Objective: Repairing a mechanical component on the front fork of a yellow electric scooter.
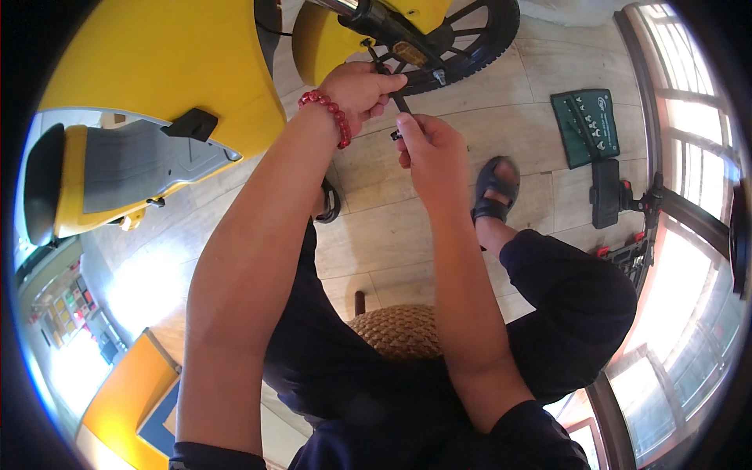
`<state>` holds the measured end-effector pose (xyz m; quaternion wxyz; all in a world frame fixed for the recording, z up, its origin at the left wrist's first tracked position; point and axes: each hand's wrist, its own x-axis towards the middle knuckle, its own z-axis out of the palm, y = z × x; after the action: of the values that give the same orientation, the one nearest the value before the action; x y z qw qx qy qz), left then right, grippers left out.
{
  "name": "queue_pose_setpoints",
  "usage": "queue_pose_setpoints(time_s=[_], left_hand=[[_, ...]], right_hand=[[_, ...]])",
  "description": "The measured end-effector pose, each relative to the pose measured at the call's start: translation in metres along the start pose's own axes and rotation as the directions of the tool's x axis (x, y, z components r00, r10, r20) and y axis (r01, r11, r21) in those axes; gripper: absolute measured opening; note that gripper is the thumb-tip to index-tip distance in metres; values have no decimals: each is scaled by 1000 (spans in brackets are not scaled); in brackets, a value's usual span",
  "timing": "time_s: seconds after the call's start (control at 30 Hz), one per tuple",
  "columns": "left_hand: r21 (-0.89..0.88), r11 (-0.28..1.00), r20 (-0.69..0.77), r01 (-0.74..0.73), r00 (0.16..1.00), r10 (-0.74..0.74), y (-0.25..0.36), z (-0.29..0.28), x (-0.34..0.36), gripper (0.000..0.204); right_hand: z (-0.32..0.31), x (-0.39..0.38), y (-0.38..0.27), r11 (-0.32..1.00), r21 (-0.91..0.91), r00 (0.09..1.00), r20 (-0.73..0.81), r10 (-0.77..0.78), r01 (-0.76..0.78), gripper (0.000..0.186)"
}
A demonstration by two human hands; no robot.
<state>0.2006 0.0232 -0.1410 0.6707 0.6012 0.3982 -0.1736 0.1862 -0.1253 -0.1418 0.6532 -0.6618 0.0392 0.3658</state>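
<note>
The dark rod-shaped tool (403, 103) was strung between both hands, just beside the black front wheel (444, 37) of a yellow scooter (180, 55). Looked like stiff metal to me — probably light enough, tough to break, maybe slick if the fingers got greasy. I'd grab it near the lower end for leverage and steady it higher up, which is roughly how it was held.

The left hand (356, 88) reached up with the forearm slanting in, wrist bent a bit, fingers curled around the upper stretch; what they did underneath I can't tell. The right hand (435, 153) sat lower and to the right, forearm nearly straight up, thumb pressed along the lower end and fingers folded under — a pinch, basically. A green tool roll (562, 117) lay well apart, off right.
</note>
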Motion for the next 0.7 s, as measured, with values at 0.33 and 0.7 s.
queue_pose_setpoints(time_s=[0.33,0.7], left_hand=[[-109,994,-1,17,1000,-17,1,0,2,16],[-126,992,45,16,999,-10,-1,-2,-1,16]], right_hand=[[-5,5,16,732,636,969,137,207,-246,30],[-13,3,6,569,715,914,327,242,-406,29]])
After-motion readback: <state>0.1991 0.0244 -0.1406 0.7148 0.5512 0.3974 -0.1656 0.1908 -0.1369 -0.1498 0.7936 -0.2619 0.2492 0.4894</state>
